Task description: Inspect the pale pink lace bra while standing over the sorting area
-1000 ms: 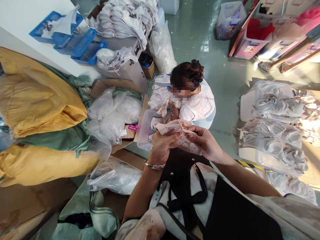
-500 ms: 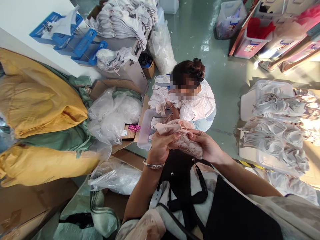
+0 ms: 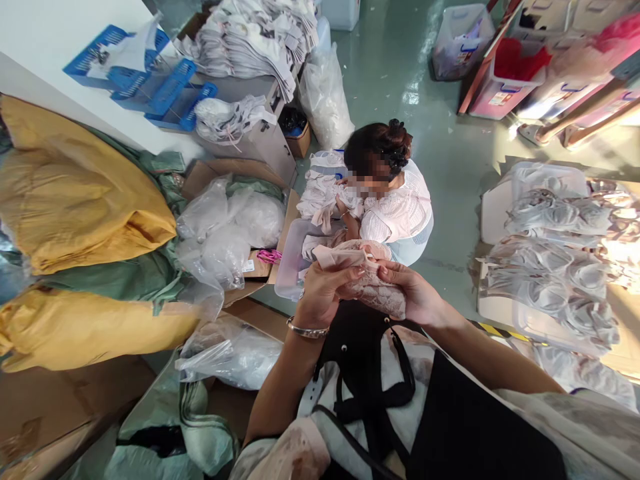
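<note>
A pale pink lace bra point(image 3: 377, 293) is stretched between my two hands in front of my chest. My left hand point(image 3: 323, 290) grips its smooth band side, thumb on top and fingers curled underneath. On the other side, my right hand point(image 3: 413, 290) pinches the lace edge between thumb and fingers. Part of the bra is hidden behind my fingers. Just beyond it stands a clear plastic bin point(image 3: 289, 260) with pale garments in it.
A person point(image 3: 400, 207) crouches ahead, hands among pale garments point(image 3: 320, 190). Open cartons with plastic bags point(image 3: 255, 220) and yellow sacks point(image 3: 85, 193) crowd the left. Stacked bras point(image 3: 550, 267) lie on bins at right. Further off are a grey cabinet point(image 3: 273, 143) and storage boxes point(image 3: 515, 80).
My hands and the bra stay almost in place. The crouching person's head has tilted slightly, and the view has shifted a little.
</note>
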`<state>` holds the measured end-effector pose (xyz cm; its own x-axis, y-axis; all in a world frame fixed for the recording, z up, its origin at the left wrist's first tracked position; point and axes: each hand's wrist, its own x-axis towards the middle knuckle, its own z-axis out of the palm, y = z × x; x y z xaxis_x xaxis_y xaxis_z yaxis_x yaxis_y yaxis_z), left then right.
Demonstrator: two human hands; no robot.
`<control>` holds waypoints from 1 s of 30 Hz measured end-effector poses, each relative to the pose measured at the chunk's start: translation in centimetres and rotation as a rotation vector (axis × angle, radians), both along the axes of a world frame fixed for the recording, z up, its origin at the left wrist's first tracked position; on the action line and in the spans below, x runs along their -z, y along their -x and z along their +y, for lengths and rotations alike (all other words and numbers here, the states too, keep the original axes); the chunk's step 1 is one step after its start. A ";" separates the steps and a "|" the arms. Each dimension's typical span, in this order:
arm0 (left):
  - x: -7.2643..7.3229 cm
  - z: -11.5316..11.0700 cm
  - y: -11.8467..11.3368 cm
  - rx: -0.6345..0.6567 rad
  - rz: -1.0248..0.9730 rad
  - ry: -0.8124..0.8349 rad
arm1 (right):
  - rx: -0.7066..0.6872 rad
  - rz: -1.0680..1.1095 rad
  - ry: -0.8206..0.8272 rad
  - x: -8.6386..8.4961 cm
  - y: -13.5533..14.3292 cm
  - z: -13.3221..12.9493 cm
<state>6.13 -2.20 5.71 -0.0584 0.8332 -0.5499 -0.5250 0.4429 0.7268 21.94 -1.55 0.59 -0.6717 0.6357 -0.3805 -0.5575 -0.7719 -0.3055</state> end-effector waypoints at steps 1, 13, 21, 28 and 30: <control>-0.1 0.0 0.0 0.006 -0.007 -0.007 | -0.001 0.004 0.004 0.1 0.0 0.0; 0.0 0.0 0.0 0.008 -0.010 -0.002 | 0.011 0.007 0.006 0.1 0.0 0.0; 0.2 -0.2 0.1 0.007 -0.006 -0.003 | 0.011 -0.020 0.016 -0.1 0.0 -0.1; 0.2 -0.1 0.1 0.001 -0.004 0.007 | 0.021 -0.016 -0.003 -0.3 0.0 -0.1; 0.2 -0.1 0.2 0.003 -0.001 0.020 | 0.020 -0.015 -0.010 -0.2 0.0 -0.1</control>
<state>5.98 -2.30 5.54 -0.0554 0.8219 -0.5669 -0.5244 0.4592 0.7170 21.91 -1.67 0.83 -0.6526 0.6529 -0.3846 -0.5683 -0.7574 -0.3215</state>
